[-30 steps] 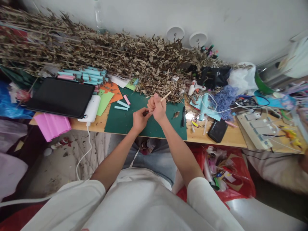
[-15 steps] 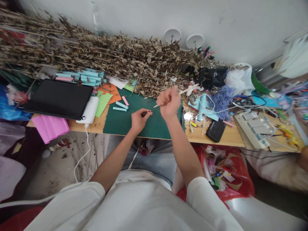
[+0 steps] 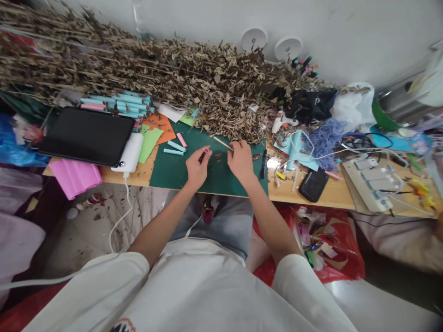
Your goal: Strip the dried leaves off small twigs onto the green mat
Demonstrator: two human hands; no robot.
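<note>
My left hand [image 3: 197, 167] is closed in a pinch above the green cutting mat [image 3: 221, 177]. Between its thumb and forefinger shows the round open end of a small pink paper tube [image 3: 206, 150], mostly hidden by the fingers. To its right, my right hand [image 3: 241, 161] is low over the mat, its fingers closed on a thin wooden stick [image 3: 222, 142]. The stick points up and left, toward the dried leaves, clear of the tube. Left of my hands lie two blue paper rolls [image 3: 176, 146] and a pink paper roll [image 3: 181, 139].
Dried leafy stalks [image 3: 194, 78] are heaped along the wall. A black tablet [image 3: 86, 136] and white power bank [image 3: 128, 154] are at left. A pen [image 3: 264, 164], glue gun [image 3: 284, 121], black phone-like box [image 3: 313, 185] and power strip [image 3: 368, 182] lie at right. Another person's sleeve [image 3: 401, 242] shows at far right.
My right hand has come down from a raised position to the mat, and the stick now points up-left. My left hand has turned, showing the tube's open end.
</note>
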